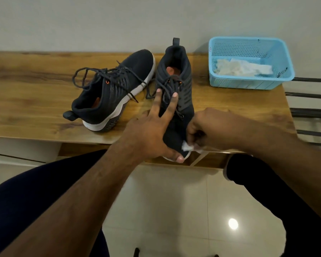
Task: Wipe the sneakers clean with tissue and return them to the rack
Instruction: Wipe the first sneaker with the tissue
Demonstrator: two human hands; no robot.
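Left hand (pixel 148 134): fingers spread, steadying near sneaker (pixel 176 89)
Right hand (pixel 208 127): pinches tissue (pixel 186 146) on toe
Basket (pixel 248 84): 1 o'clock on desk (pixel 35 89)

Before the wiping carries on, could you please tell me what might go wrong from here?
1. The sneaker being wiped has its toe past the table edge; only the left hand steadies it, so it might slip off.
2. The tissue pinched in the right hand is a small wad and may shred.
3. Loose laces on the other sneaker could snag.
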